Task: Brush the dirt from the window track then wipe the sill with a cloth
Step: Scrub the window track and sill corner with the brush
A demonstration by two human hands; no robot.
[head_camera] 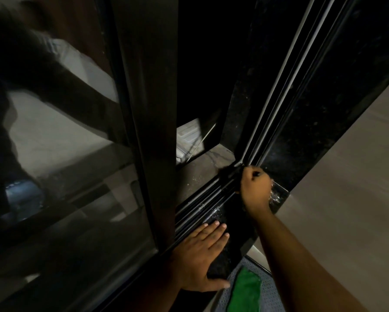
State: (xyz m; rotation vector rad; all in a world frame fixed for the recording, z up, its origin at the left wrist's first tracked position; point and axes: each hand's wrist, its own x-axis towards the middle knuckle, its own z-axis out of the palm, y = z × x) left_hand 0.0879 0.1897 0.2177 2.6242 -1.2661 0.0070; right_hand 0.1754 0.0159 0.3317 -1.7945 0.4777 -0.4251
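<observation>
The dark window track [202, 199] runs diagonally from lower left toward the corner of the frame. My right hand [255, 188] is closed around a small dark brush [228, 173], whose bristles sit in the track right at that corner. My left hand [200, 253] lies flat, fingers spread, on the black speckled sill [228, 248] beside the track. A green cloth [245, 289] lies below the sill on a grey mat, near my left thumb. Pale specks of dirt show on the track and sill between my hands.
The dark sliding window frame [148, 109] stands just left of the track, with reflective glass [54, 154] beyond it. A beige wall [346, 176] fills the right side. The vertical track rails [279, 86] rise from the corner. A grey mat [270, 296] lies under the cloth.
</observation>
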